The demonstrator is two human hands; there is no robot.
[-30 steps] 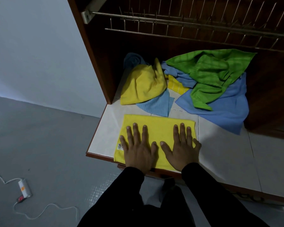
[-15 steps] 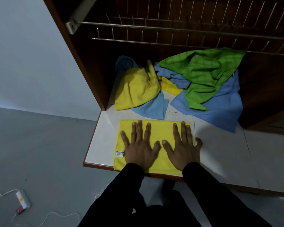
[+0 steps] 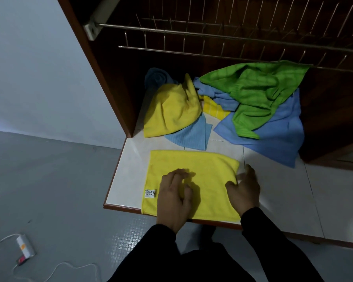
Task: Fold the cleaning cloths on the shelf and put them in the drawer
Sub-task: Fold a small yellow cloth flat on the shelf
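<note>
**Yellow cloth, half-folded: handling notes**

Position: yellow cloth [image 3: 194, 180] lies flat on the white tiled shelf [image 3: 277, 192], at its front left corner, near edge overhanging the wooden lip slightly. Unfolded pile sits behind it, apart: second yellow cloth [image 3: 171, 110], green cloth [image 3: 251, 92], blue cloths [image 3: 273, 137].

Hands: my left hand [image 3: 175, 198] rests on the cloth's middle, fingers loosely bent, gripping nothing. My right hand [image 3: 245, 190] is at the right edge, fingers curled at the hem; whether they have actually pinched the fabric I cannot tell, as motion blur hides the tips.

Handling (judgement): light, soft microfibre, no stiffness, likely clings a little to the tile. It will sag if lifted by one point, so take it at the two right corners, or the edge, and carry it across.

Orientation: long axis runs left–right across the shelf front; label [image 3: 150, 193] at the left edge, near the front. Next fold should halve that axis.
</note>
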